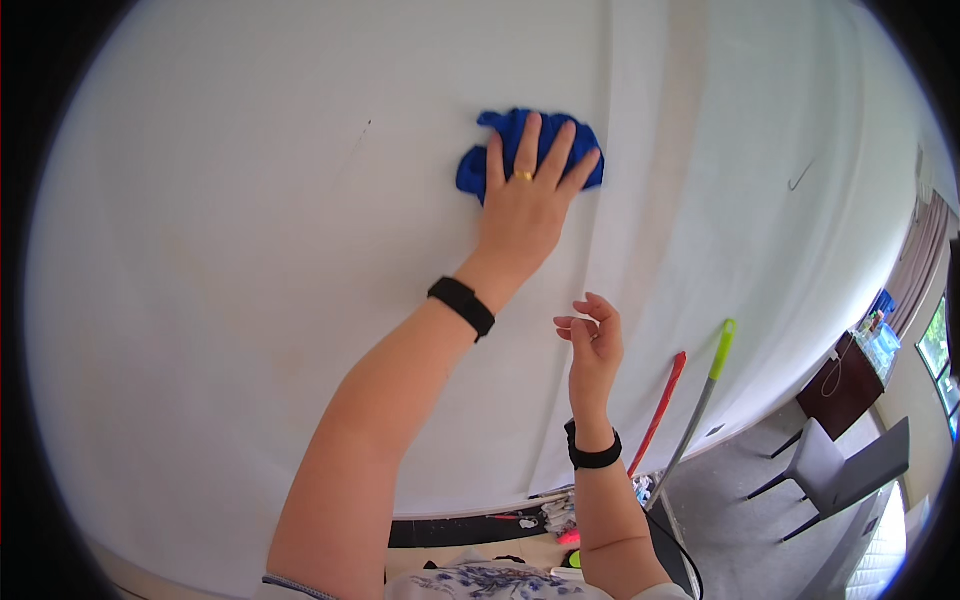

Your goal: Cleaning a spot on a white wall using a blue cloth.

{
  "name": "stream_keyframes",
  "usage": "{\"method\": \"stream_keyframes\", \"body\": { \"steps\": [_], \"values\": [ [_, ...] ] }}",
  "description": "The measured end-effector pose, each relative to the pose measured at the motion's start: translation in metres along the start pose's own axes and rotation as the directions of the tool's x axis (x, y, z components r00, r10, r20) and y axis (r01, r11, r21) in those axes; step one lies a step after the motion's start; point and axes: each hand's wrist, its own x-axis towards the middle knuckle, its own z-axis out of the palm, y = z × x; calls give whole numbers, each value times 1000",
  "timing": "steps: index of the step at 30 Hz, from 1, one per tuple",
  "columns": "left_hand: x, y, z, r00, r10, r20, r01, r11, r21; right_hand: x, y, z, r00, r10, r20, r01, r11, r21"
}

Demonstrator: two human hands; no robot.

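Observation:
A crumpled blue cloth is pressed against the white wall, beside a vertical ridge in the surface. My left hand lies over the cloth with its fingers spread, a gold-coloured ring on one of them and a black band around the wrist. Lower and to the right, my right hand is raised in front of the wall. Its fingers are loosely curled and apart, and nothing shows in them. A small dark mark is on the wall to the left of the cloth.
Red and grey-green poles lean on the wall at the right. Beyond are a grey chair and a dark brown cabinet with items on top. A thin hook-shaped thing is on the wall; small items lie below my right arm.

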Motion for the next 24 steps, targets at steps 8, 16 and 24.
{"method": "stream_keyframes", "body": {
  "steps": [8,16,24],
  "values": [
    [-110,47,-1,960,55,274,-19,991,-130,-8,16,-2,1000,23,-19,-24,998,-62],
    [-224,82,-5,888,77,453,-38,995,-95,-50,89,-29,981,192,-17,-189,946,-263],
    [-253,73,-26,817,144,558,-49,982,-183,-64,97,-34,986,152,67,-88,821,-564]
  ]
}}
